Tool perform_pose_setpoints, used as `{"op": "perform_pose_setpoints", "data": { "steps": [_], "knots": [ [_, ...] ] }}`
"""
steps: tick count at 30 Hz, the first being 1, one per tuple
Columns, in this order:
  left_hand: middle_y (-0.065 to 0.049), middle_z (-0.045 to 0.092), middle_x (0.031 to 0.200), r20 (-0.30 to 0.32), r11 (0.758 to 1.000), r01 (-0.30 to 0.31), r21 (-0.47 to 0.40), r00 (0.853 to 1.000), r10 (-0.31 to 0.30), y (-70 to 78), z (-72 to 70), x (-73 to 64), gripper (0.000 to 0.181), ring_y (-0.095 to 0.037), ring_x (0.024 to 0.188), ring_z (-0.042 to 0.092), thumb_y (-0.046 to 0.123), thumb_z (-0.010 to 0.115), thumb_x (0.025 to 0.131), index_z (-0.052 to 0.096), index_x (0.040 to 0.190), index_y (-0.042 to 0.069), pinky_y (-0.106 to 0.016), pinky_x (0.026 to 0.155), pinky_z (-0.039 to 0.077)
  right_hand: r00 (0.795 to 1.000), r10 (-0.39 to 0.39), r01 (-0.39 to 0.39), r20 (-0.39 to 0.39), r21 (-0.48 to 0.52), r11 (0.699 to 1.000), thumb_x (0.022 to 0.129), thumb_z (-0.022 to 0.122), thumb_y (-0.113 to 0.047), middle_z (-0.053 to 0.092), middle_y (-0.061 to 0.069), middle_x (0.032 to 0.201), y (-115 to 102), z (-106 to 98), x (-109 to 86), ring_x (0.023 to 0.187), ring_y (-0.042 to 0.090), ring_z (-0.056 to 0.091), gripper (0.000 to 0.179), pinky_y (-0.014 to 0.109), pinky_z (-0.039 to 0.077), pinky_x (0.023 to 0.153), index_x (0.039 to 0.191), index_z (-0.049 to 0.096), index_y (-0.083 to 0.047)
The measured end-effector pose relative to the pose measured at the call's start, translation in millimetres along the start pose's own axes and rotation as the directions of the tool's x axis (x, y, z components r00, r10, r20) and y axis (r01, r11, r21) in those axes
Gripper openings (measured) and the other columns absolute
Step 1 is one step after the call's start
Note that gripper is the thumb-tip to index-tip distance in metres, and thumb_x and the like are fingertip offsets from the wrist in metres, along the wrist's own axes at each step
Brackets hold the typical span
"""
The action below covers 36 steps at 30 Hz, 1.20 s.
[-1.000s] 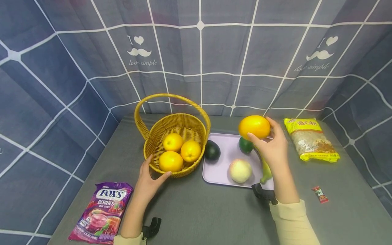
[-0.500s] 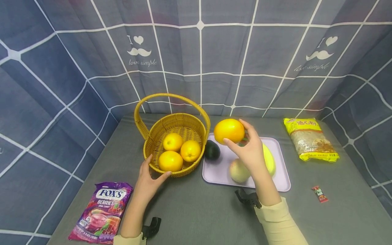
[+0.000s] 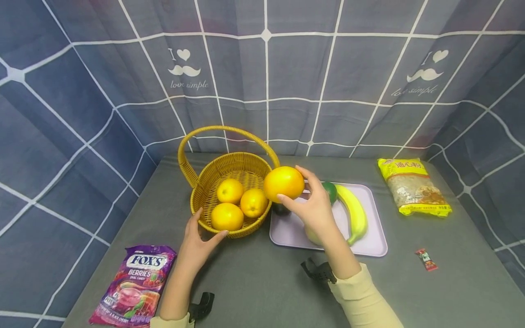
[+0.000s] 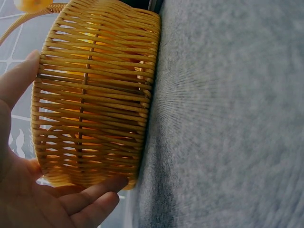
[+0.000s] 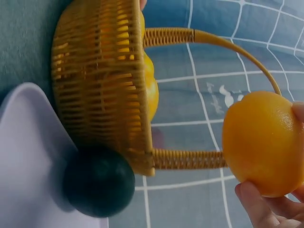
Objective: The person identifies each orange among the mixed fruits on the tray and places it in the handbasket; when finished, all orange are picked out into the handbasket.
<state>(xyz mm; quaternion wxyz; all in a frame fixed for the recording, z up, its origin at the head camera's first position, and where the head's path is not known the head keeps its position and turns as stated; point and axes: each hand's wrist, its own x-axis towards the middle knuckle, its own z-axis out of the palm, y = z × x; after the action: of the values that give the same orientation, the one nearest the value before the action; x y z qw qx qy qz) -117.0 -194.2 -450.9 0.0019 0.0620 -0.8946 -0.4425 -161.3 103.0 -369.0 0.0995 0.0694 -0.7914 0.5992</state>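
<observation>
My right hand (image 3: 313,205) holds an orange (image 3: 284,184) between thumb and fingers, raised above the right rim of a yellow wicker basket (image 3: 201,180). In the right wrist view the orange (image 5: 264,144) appears beside the basket's handle (image 5: 190,159). Three similar oranges (image 3: 227,217) lie inside the basket. My left hand (image 3: 197,246) rests against the basket's near left side. In the left wrist view its thumb touches the rim and its fairly straight fingers (image 4: 97,194) lie along the woven wall (image 4: 95,104).
Right of the basket, a lilac tray (image 3: 375,228) bears a banana (image 3: 356,212), a green fruit (image 3: 330,191), a dark green avocado-like fruit (image 5: 99,181) and a mostly hidden peach (image 3: 311,235). A purple candy bag (image 3: 135,284), a yellow food packet (image 3: 414,187) and a small wrapped candy (image 3: 426,259) lie around.
My right hand has carried the orange leftward from over the tray to the basket's right rim, lowering it slightly. The left hand has stayed at the basket.
</observation>
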Motion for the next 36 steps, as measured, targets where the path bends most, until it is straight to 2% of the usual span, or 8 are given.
{"op": "perform_pose_setpoints", "data": {
  "steps": [4,10,16,23,31,36],
  "knots": [
    [-0.02,0.013,0.157,0.004,1.0,0.003,0.001,1.0,-0.003,-0.3,-0.8,-0.3,0.105,-0.042,0.132,0.037,0.06,0.07,0.078,0.012,0.155,0.018,-0.058,0.106,0.03,0.999,0.009,-0.01,0.036,0.03,0.999,0.072,0.086,-0.03,0.05,0.0,0.133,-1.7,8.7,-2.5,0.105,0.025,0.056,0.079,0.042,0.048,0.091,0.141,0.047,-0.021],
    [-0.02,0.013,0.157,0.009,1.0,0.011,0.005,1.0,-0.011,-0.6,-0.7,0.0,0.106,-0.041,0.132,0.037,0.062,0.069,0.078,0.012,0.155,0.018,-0.059,0.106,0.029,0.996,-0.044,0.042,0.076,0.029,0.999,0.073,0.086,-0.033,0.051,-0.001,0.132,-1.2,22.0,-2.9,0.101,0.025,0.06,0.077,0.04,0.053,0.086,0.139,0.048,-0.023],
    [-0.02,0.013,0.157,0.012,1.0,0.009,0.006,1.0,-0.009,-1.0,-0.8,0.0,0.105,-0.042,0.132,0.037,0.062,0.069,0.078,0.012,0.155,0.018,-0.059,0.106,0.029,0.992,-0.061,0.051,0.112,0.086,0.995,0.074,0.085,-0.026,0.052,0.004,0.129,2.1,36.8,-1.3,0.099,0.025,0.062,0.075,0.042,0.054,0.084,0.139,0.048,-0.018],
    [-0.019,0.012,0.157,0.018,1.0,0.018,0.006,1.0,-0.018,-0.7,-1.7,0.6,0.105,-0.042,0.132,0.037,0.062,0.069,0.078,0.011,0.155,0.019,-0.06,0.106,0.029,0.985,-0.045,0.03,0.166,0.088,0.996,0.074,0.086,-0.024,0.055,0.007,0.126,5.9,56.8,6.5,0.099,0.024,0.062,0.075,0.04,0.053,0.086,0.138,0.048,-0.012],
    [-0.02,0.012,0.157,0.014,1.0,0.016,0.006,1.0,-0.016,-1.2,-1.3,0.6,0.105,-0.041,0.132,0.037,0.062,0.069,0.078,0.012,0.155,0.018,-0.059,0.106,0.03,0.989,-0.02,0.026,0.15,-0.037,0.999,0.073,0.084,-0.036,0.056,0.004,0.128,9.0,74.4,22.4,0.1,0.019,0.06,0.077,0.035,0.053,0.085,0.139,0.049,-0.019],
    [-0.02,0.012,0.157,0.014,1.0,0.016,0.006,1.0,-0.016,-0.3,-1.3,0.5,0.106,-0.042,0.132,0.037,0.061,0.07,0.078,0.012,0.155,0.017,-0.059,0.106,0.03,0.99,-0.034,0.043,0.134,-0.063,0.997,0.074,0.083,-0.037,0.055,0.005,0.13,10.7,81.9,33.1,0.101,0.019,0.059,0.076,0.036,0.052,0.086,0.138,0.049,-0.017]
  ]
}}
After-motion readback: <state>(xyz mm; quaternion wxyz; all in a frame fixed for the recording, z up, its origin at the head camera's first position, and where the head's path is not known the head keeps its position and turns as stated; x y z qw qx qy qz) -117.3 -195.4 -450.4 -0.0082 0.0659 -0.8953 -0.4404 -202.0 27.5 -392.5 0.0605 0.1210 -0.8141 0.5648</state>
